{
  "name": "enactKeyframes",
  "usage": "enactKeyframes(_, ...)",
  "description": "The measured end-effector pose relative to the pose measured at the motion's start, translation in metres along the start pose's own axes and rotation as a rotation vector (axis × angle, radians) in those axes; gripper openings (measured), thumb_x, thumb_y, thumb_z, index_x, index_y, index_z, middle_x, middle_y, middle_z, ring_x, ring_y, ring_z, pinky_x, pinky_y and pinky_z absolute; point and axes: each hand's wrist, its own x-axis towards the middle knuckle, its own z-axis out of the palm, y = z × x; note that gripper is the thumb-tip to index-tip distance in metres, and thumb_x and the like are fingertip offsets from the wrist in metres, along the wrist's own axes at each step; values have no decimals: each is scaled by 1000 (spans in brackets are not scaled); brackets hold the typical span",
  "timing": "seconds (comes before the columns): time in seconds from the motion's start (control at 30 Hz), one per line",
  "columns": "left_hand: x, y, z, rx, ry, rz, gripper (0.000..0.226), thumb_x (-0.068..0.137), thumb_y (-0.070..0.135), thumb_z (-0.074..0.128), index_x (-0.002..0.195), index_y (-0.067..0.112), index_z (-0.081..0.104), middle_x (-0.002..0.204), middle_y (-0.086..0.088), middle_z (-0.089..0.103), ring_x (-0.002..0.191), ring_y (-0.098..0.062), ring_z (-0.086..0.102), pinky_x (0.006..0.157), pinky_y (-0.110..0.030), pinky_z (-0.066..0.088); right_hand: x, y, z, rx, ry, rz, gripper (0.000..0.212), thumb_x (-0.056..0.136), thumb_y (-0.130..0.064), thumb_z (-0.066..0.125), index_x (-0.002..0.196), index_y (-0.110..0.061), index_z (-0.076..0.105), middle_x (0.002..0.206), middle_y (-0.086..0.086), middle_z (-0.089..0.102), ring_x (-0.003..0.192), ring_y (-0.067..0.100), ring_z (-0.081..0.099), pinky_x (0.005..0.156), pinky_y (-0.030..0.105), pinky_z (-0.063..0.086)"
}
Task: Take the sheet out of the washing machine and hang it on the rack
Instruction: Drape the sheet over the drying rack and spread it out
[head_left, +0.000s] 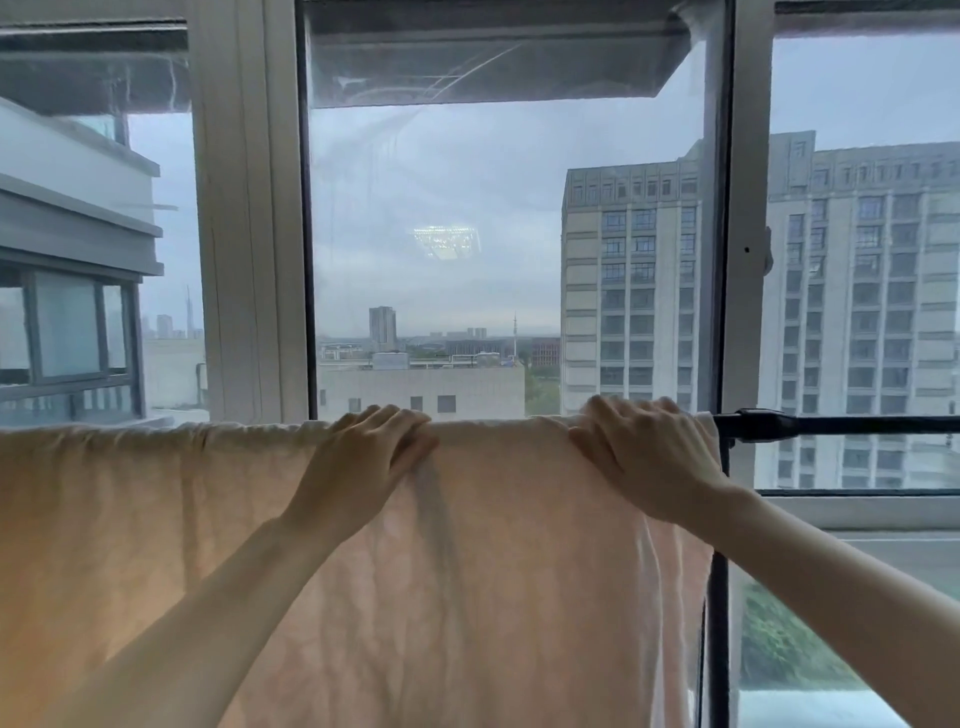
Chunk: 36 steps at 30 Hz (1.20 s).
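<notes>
The sheet (260, 545), pale peach and wrinkled, hangs draped over the horizontal bar of the rack (841, 425); its top fold runs along the bar from the left frame edge to a point just short of the black bar joint at right, and its front panel falls straight down past the bottom of the frame. The bare black bar section extends rightward from the sheet's right edge, and a black upright of the rack shows beside that edge below. Left hand (371, 452): placed on the top fold near the middle of the bar, fingers bent over the fold; thumb and fingers pinch a pleat of fabric that drops vertically from the grip. Right hand (641, 452): placed on the top fold near the sheet's right edge, palm down, fingers curled over the bar and the fabric, thumb on the front panel; it holds the sheet against the bar. Both forearms rise from the lower corners of the frame. Directly behind the rack stands a window (732, 260) with white frames; tall buildings (634, 291) and grey sky show through the glass
</notes>
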Motion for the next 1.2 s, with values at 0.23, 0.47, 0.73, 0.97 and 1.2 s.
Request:
enactKeyframes(0.23,-12,-35,-10,160,9,-1,50,97,53,24,100,20,61,94,5,66,87,-18,63,80,-34,45,-20,60,-3,-63,64,17,50,98,-50,17,85,-16,51,75,-1,59,67,20,59,67,37,49)
enactKeyframes(0.47,-16,-45,-13,143,48,-95,48,97,53,19,92,24,57,87,9,61,83,-16,57,78,-32,38,-21,89,-10,-209,16,-53,51,99,-50,16,85,-15,51,68,-1,59,63,19,57,71,40,48)
enactKeyframes(0.73,-6,17,0,94,82,-282,31,100,25,39,114,15,65,111,-2,68,105,-23,58,100,-44,38,-27,110,-13,-37,14,-104,54,99,-50,11,79,-21,53,65,-9,54,65,11,51,76,31,46)
enactKeyframes(0.97,14,135,36,65,23,-186,60,93,53,19,132,23,53,130,7,58,127,-15,46,116,-41,23,-31,139,-33,228,-114,-250,26,93,-24,38,104,-19,61,92,-5,65,81,8,52,74,24,41)
enactKeyframes(1.2,35,249,76,144,30,-71,52,90,61,37,127,28,51,130,10,52,125,-17,41,112,-47,25,-28,151,-28,431,-87,-305,24,93,-32,53,114,-24,63,109,-10,62,94,12,59,80,35,51)
